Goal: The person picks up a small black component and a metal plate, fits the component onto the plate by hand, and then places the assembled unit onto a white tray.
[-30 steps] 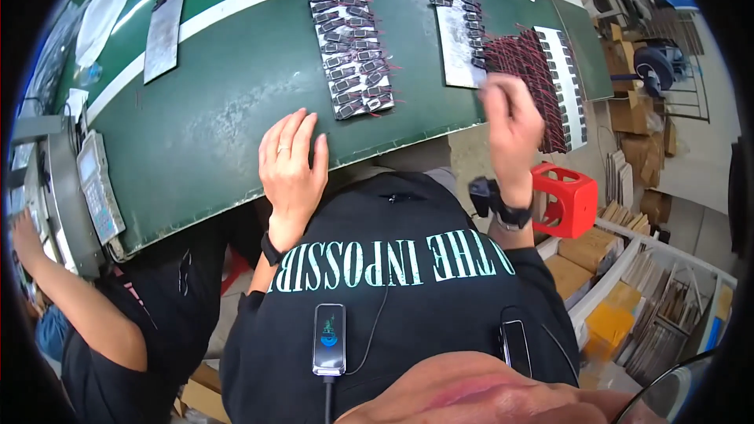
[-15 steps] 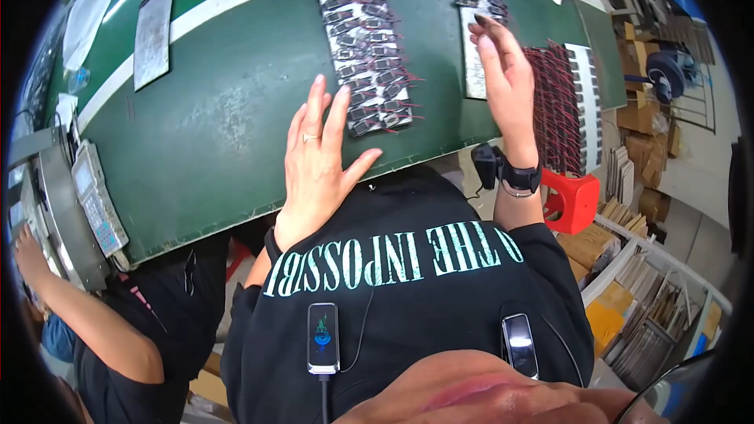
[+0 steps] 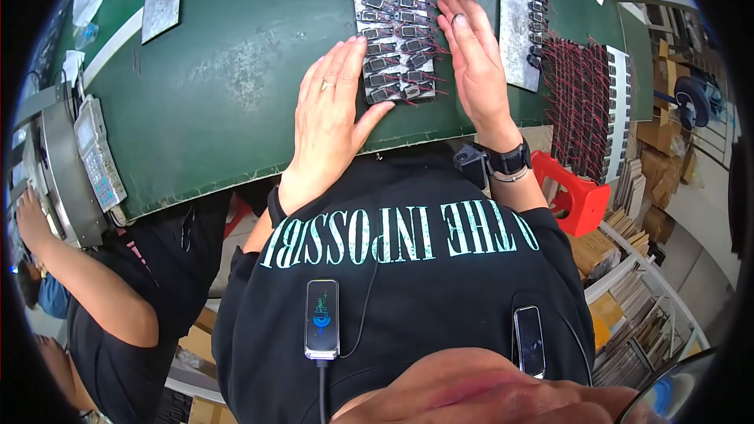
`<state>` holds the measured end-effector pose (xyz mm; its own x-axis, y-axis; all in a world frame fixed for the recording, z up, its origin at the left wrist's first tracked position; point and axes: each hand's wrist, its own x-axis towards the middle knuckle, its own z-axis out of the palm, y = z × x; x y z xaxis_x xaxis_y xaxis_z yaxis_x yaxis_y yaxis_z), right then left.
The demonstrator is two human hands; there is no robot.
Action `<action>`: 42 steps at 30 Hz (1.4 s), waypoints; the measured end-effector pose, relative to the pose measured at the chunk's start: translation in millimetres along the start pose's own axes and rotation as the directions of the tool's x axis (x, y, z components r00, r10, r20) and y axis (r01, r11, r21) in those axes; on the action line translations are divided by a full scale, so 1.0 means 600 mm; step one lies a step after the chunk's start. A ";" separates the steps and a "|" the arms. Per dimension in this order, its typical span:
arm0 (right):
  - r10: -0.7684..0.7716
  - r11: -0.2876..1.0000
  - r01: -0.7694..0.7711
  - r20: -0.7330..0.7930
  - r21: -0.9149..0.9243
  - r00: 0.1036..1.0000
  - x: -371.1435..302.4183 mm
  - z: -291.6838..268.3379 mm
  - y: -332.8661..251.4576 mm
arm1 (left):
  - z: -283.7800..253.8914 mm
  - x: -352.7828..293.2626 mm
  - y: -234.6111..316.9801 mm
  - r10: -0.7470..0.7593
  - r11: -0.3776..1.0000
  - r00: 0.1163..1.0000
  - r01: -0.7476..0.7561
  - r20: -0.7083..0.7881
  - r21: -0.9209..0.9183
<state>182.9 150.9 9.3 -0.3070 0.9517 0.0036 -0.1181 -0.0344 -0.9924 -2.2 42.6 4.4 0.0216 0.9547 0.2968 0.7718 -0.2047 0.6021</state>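
A metal plate (image 3: 401,45) lies on the green table, covered with two columns of small black rectangular parts (image 3: 410,32) with red wires. My left hand (image 3: 331,106) rests along its left edge, fingers stretched out and thumb pointing at the near end; it grips nothing. To the right of the plate is my right hand (image 3: 477,71), open, its fingers extended away from me and its fingertips darkened. Whether it touches the wires I cannot tell. Farther right lies a second metal plate (image 3: 515,39), partly bare, with black parts at its far end and right edge.
Beyond it sit dense rows of red-wired parts (image 3: 577,102) next to a white strip (image 3: 618,110). A bare metal plate (image 3: 162,0) lies far left, near a grey keypad device (image 3: 100,153). A red stool (image 3: 577,196) stands right; a co-worker's arm (image 3: 94,283) is at left.
My right hand has moved left, from over the right plate to beside the middle plate. My left hand has closed in on that plate's left edge. The head view has shifted slightly.
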 end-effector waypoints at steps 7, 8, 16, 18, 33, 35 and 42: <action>-0.065 0.988 0.074 -0.072 0.132 0.995 -0.031 0.028 0.008 | -0.002 0.009 -0.001 -0.008 0.999 1.000 0.008 0.001 -0.045; -0.067 0.982 0.078 -0.070 0.170 0.995 -0.034 0.029 0.010 | -0.001 0.010 -0.002 0.000 0.999 1.000 0.000 0.003 -0.033; -0.357 0.677 0.361 0.143 -0.641 0.923 -0.030 -0.009 -0.009 | -0.019 0.018 -0.011 0.007 1.000 0.999 -0.007 0.048 0.004; -0.382 0.612 0.403 0.192 -0.680 0.904 -0.011 -0.018 -0.018 | -0.035 0.041 -0.009 0.043 0.996 0.996 -0.049 0.082 0.081; -0.324 0.342 0.466 0.363 -0.816 0.874 0.016 -0.005 -0.031 | -0.021 0.086 -0.011 0.182 0.918 0.956 -0.249 0.231 0.308; -0.339 0.356 0.483 0.371 -0.800 0.864 0.020 -0.002 -0.028 | -0.012 0.077 0.002 0.132 0.909 0.972 -0.198 0.196 0.367; -0.344 0.374 0.498 0.382 -0.782 0.858 0.029 -0.006 -0.027 | -0.006 0.087 0.016 0.082 0.900 0.988 -0.129 0.130 0.416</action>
<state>183.0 169.0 25.0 -0.5830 0.7117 0.3919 0.5416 0.7000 -0.4655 4.1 89.5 28.6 0.1673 0.9546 0.2463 0.9562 -0.2180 0.1952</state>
